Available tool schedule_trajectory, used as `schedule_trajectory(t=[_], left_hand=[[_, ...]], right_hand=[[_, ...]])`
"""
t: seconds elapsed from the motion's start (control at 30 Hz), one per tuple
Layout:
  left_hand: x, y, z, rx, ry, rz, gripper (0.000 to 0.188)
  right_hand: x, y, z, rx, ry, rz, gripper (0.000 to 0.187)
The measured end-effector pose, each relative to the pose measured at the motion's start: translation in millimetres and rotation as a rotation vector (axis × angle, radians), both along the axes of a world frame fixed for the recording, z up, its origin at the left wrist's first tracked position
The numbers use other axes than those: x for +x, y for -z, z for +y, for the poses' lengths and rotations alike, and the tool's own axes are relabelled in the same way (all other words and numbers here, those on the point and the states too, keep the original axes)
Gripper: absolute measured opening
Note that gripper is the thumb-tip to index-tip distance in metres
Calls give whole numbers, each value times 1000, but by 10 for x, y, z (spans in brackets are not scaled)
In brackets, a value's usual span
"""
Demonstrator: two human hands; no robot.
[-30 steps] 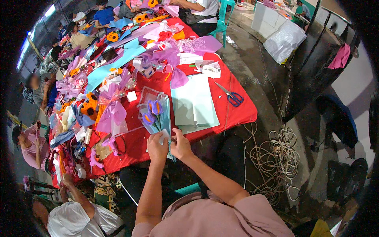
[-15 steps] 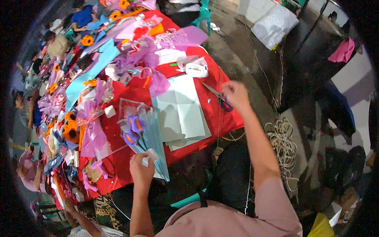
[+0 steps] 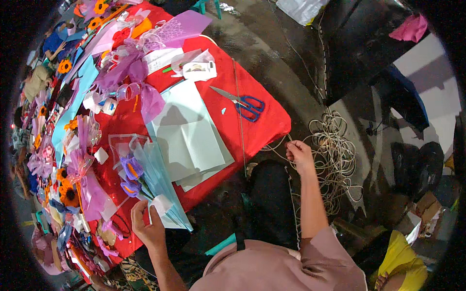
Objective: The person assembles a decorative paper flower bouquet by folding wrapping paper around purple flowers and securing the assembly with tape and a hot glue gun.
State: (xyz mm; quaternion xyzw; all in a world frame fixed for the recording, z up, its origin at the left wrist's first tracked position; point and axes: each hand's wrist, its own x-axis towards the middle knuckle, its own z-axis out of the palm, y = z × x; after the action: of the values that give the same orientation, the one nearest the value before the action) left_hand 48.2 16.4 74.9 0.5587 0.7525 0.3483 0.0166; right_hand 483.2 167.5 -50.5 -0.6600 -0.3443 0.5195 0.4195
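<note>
A small bouquet of purple and orange fabric flowers [image 3: 130, 175] lies on pale blue wrapping [image 3: 160, 177], with a white piece [image 3: 161, 204] around or against its stems. Right beside that white piece is my left hand [image 3: 149, 230], its thumb and curved fingers apart with nothing visible between them. My right hand [image 3: 300, 155] hovers past the table's near right corner, fingers curled together; whether they pinch anything is hidden. Scissors with blue handles [image 3: 251, 108] lie partly spread on the red cloth. Pale green folded sheets [image 3: 194, 145] rest between the scissors and the bouquet.
On the red-covered table [image 3: 264, 128] stand a white tape dispenser [image 3: 199, 71] and a small white bottle [image 3: 108, 106]. Purple wrapping [image 3: 133, 70] and orange sunflowers [image 3: 68, 194] crowd the left side. A coiled pale cord [image 3: 335, 155] lies on the floor at right.
My right hand has moved away from the scissors, back toward me past the table corner. My left thumb and fingers have parted beside the white piece. The whole view has shifted.
</note>
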Motion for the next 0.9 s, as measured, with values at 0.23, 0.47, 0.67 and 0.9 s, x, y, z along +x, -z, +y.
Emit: schedule_trajectory(t=[0.23,0.47,0.67,0.9], left_hand=[[213,-130,24,-7,118,6,20],[260,-161,-198,-16,75,-16,20],[258,-168,-417,-9,32,-40,21],[166,-173,-658,-105,-7,-27,24]], right_hand=[[-160,368,194,315,142,-121,24],[-107,390,167,171,224,382,7],[-30,150,219,107,141,564,9],[33,-326,396,99,-37,217,16]])
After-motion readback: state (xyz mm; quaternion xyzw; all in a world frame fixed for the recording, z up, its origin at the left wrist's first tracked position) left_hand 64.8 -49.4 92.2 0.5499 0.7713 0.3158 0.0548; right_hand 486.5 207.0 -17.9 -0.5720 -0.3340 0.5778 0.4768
